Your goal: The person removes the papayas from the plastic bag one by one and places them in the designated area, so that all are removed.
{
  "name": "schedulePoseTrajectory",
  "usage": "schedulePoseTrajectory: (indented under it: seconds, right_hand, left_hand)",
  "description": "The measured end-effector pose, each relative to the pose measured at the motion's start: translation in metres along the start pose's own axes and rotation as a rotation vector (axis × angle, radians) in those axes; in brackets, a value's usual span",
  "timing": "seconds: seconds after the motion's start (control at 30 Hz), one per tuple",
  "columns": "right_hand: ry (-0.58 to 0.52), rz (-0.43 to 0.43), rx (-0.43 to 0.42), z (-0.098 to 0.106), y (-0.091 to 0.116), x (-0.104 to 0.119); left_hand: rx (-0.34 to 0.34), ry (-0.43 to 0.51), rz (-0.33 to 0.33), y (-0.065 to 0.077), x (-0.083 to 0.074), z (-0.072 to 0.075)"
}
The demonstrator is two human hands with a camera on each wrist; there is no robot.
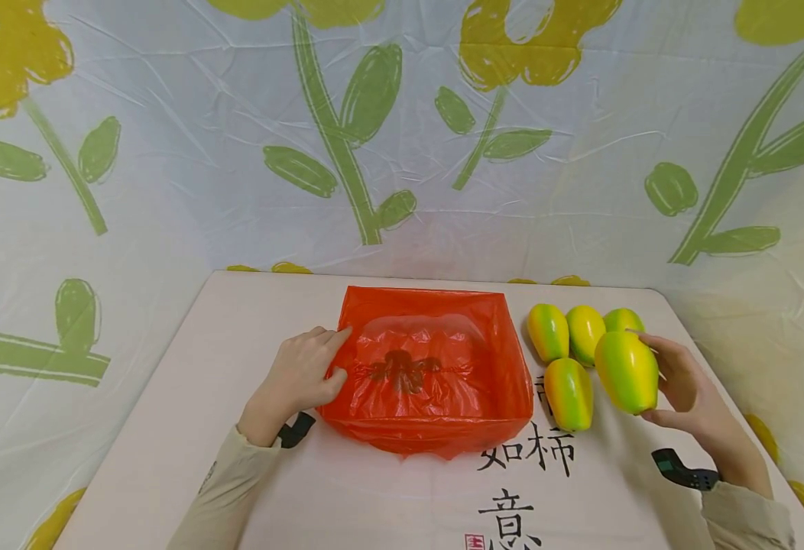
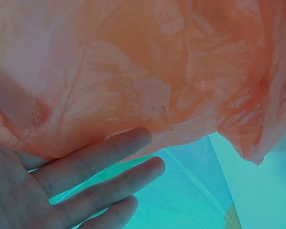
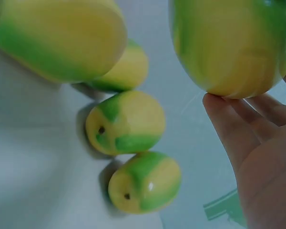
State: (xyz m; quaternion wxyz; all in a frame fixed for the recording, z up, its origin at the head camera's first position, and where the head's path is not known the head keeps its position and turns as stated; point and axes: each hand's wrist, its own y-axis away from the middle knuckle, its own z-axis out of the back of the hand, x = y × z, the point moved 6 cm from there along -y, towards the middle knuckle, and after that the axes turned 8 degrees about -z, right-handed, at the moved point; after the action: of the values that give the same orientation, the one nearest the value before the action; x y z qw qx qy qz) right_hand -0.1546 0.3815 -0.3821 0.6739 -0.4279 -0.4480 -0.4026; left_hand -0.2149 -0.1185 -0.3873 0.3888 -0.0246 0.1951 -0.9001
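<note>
A red plastic bag (image 1: 436, 430) stands on the table with its mouth spread wide, a dark printed mark showing inside. My left hand (image 1: 299, 370) is at the bag's left rim, with thumb and forefinger apart and touching the film. In the left wrist view the other fingers (image 2: 109, 148) lie straight along the bag's outside. My right hand (image 1: 691, 389) holds a yellow-green mango (image 1: 626, 373) above the table, right of the bag. In the right wrist view the fingers lie around that mango (image 3: 233, 47).
Several more mangoes lie between the bag and my right hand, one nearer (image 1: 568, 394) and one farther left (image 1: 549, 333). The pale table (image 1: 374, 504) carries black written characters (image 1: 505, 519). A flower-patterned sheet (image 1: 202, 176) hangs behind and at both sides.
</note>
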Motion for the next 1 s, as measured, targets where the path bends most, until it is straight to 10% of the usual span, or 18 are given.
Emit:
schedulePoseTrajectory:
  seconds: [1.0]
  right_hand:
    - [0.446, -0.094, -0.04, -0.009, 0.024, -0.045]
  left_hand:
    - [0.018, 0.004, 0.004, -0.001, 0.0, -0.001]
